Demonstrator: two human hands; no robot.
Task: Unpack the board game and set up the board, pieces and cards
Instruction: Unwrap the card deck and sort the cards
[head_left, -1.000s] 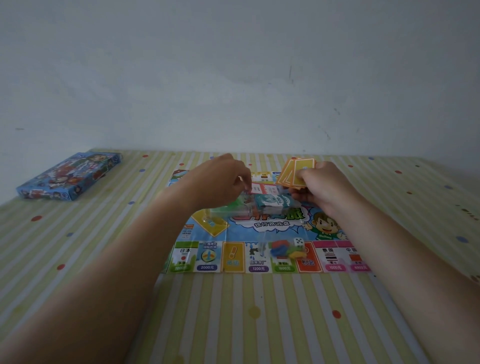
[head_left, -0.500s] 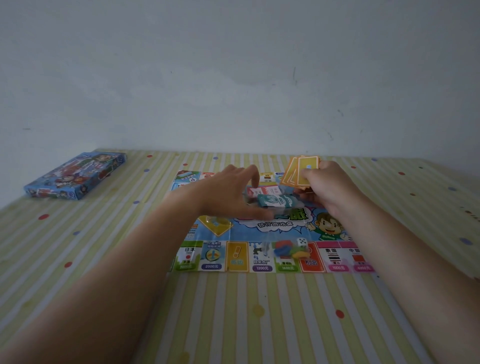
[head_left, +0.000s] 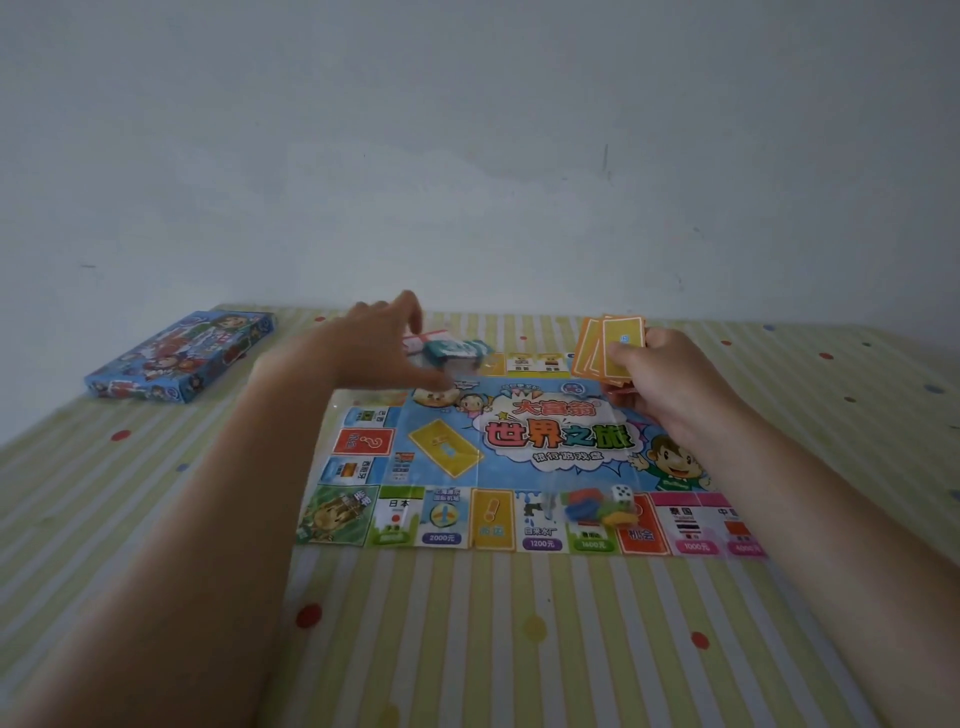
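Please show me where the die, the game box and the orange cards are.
die (head_left: 621, 493): head view, on its white dotted face.
game box (head_left: 182, 356): head view, on the middle of its lid.
orange cards (head_left: 622, 330): head view, on the upper part of the front card.

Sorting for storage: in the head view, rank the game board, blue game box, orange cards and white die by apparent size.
1. game board
2. blue game box, though it lies farther away
3. orange cards
4. white die

Pale wall (head_left: 467, 156), striped dotted tablecloth (head_left: 467, 649)
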